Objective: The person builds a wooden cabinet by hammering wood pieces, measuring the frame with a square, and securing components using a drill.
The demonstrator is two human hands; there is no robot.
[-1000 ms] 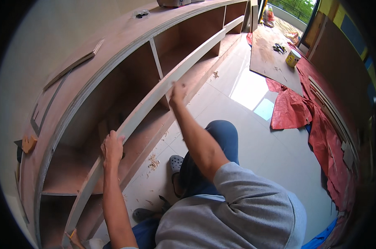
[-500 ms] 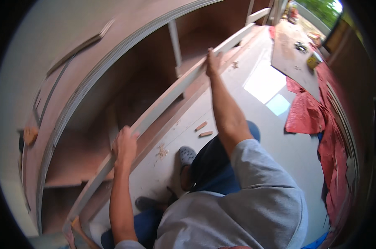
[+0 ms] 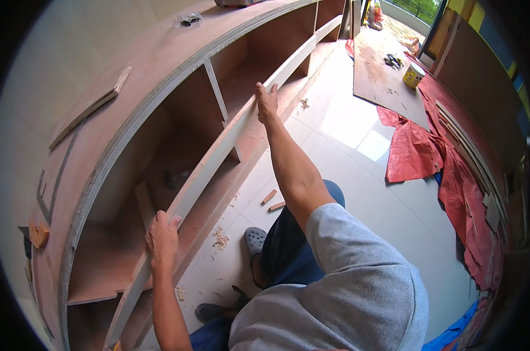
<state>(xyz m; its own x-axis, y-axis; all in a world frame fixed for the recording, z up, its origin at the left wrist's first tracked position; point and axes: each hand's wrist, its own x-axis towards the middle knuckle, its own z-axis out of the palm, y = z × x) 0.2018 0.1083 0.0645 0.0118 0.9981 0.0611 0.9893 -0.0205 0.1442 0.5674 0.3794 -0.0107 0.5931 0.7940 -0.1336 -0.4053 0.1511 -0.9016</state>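
A long, pale wooden strip [image 3: 213, 161] runs along the open front of a low plywood cabinet [image 3: 159, 70]. My left hand [image 3: 162, 237] grips its nearer part, fingers over the upper edge. Farther along, my right hand [image 3: 267, 105] is closed around the same strip, thumb and fingertips at its top edge. Behind the strip, an upright divider [image 3: 215, 90] and dark compartments show. The strip's near end leaves the picture at the lower left.
Wood shavings [image 3: 220, 238] and small wooden pieces [image 3: 269, 196] lie on the tiled floor by my feet. A plywood sheet [image 3: 373, 70] bears a yellow tub [image 3: 413, 76]. Red sheeting [image 3: 414, 155] lies at right. An orange-handled tool [image 3: 39, 235] rests on the cabinet top.
My view has shifted, showing more of the cabinet top. Both hands stay on the strip, whose far end now appears to meet another pale strip. Another person's hand at lower left has mostly left view.
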